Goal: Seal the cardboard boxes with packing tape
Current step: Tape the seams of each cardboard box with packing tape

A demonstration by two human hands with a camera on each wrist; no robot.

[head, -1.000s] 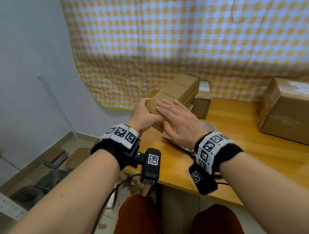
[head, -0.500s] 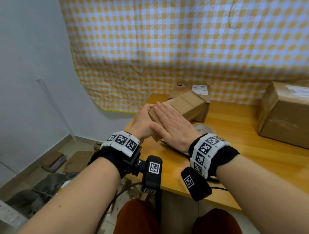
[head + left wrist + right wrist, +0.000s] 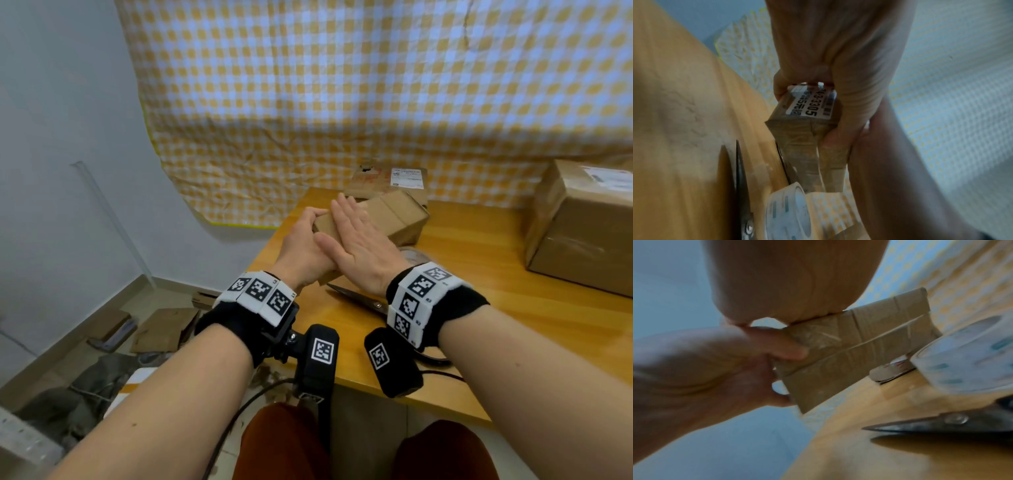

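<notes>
A: Item 1, small cardboard box point(image 3: 387, 214). Where does it sit?

B: At the left front corner of the table point(image 3: 513, 308), near end lifted off the wood, far end low by the labelled box point(image 3: 394, 181) behind it. Long axis runs away from the person and slightly right.

A: Item 2, left hand point(image 3: 305, 246)?

B: Fingers curled round the box's near end, thumb on the side face. It carries that end.

A: Item 3, right hand point(image 3: 356, 246)?

B: Fingers straight, palm flat on the top face, gripping nothing. It lies along the long axis, so a smoothing stroke would likely run away from the left hand's grip toward the far end.

A: Which hand is nearer the supplies?

B: The right. Tape roll point(image 3: 412, 255) sits just past its wrist; scissors point(image 3: 359, 299) lie beneath it on the table.

A: What do the wrist views add?

B: The left wrist view shows a printed label point(image 3: 809, 105) on the underside and clear tape point(image 3: 813, 146) already over the end face. The right wrist view shows the side seam point(image 3: 869, 340) under glossy tape and the roll point(image 3: 970, 356) close by. The head view shows none of this; it alone gives the large box point(image 3: 582, 226), well apart on the right.
</notes>
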